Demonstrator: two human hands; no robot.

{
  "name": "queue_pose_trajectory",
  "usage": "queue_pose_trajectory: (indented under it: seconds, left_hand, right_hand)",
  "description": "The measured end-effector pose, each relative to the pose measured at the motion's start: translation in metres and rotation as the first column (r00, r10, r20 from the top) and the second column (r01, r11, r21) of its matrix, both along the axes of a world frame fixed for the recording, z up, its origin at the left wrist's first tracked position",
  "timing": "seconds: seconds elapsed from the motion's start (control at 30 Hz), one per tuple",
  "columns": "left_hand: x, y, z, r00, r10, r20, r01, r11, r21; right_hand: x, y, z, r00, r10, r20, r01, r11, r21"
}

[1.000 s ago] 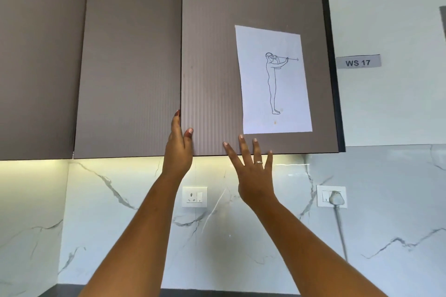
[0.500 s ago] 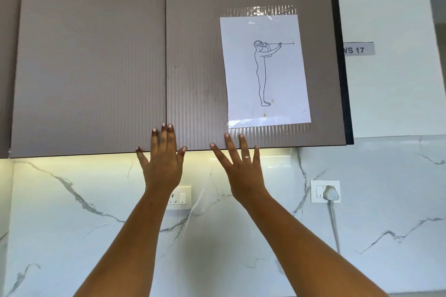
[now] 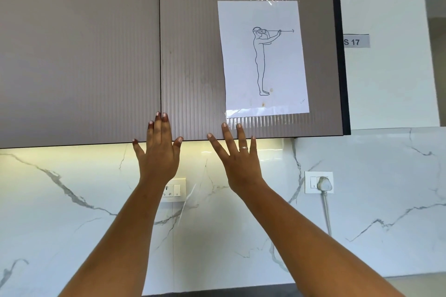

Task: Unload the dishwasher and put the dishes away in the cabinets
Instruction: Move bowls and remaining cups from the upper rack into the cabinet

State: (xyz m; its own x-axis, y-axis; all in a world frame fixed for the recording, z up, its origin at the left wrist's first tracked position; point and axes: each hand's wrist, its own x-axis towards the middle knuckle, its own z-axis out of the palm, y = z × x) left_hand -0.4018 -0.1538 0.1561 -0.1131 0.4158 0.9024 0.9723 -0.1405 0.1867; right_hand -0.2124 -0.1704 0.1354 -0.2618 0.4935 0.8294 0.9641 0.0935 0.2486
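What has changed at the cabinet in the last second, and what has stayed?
The cabinet door, ajar one second ago, has swung shut, flush with the neighbouring door. The left hand let go of its edge and now lies flat against it. The right hand stayed open at the lower edge; the taped drawing is unchanged.

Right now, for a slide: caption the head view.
The left hand and right hand, spread open, at the lower edge of closed cabinet doors, below a taped drawing.

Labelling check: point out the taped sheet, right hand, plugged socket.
taped sheet (image 3: pixel 263 56), head view, centre of paper.
right hand (image 3: pixel 242 166), head view, back of hand.
plugged socket (image 3: pixel 312 182), head view, faceplate beside plug.
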Motion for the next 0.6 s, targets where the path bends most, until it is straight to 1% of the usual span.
queue_pose_trajectory:
  seconds: [0.13,0.3,0.4,0.5,0.6]
  left_hand:
    - [0.004,-0.008,0.000,1.000,0.017,0.009,-0.017,0.999,-0.034]
    - [0.015,-0.020,-0.015,0.998,0.036,0.045,-0.032,0.996,-0.080]
    - [0.028,-0.025,-0.036,0.997,0.006,0.078,0.000,0.997,-0.079]
    - [0.054,-0.029,-0.065,0.993,-0.050,0.102,0.058,0.996,-0.072]
    - [0.098,-0.037,-0.102,0.979,-0.151,0.139,0.171,0.974,-0.148]
  right_hand:
    - [0.002,-0.011,0.005,1.000,0.011,0.015,-0.010,0.998,-0.055]
    - [0.002,-0.024,-0.002,0.999,0.028,-0.023,-0.030,0.994,-0.109]
    - [0.007,-0.033,-0.012,0.995,0.055,-0.088,-0.068,0.987,-0.149]
    - [0.019,-0.042,-0.029,0.984,0.046,-0.174,-0.080,0.978,-0.195]
    - [0.044,-0.057,-0.057,0.947,0.025,-0.320,-0.106,0.965,-0.240]
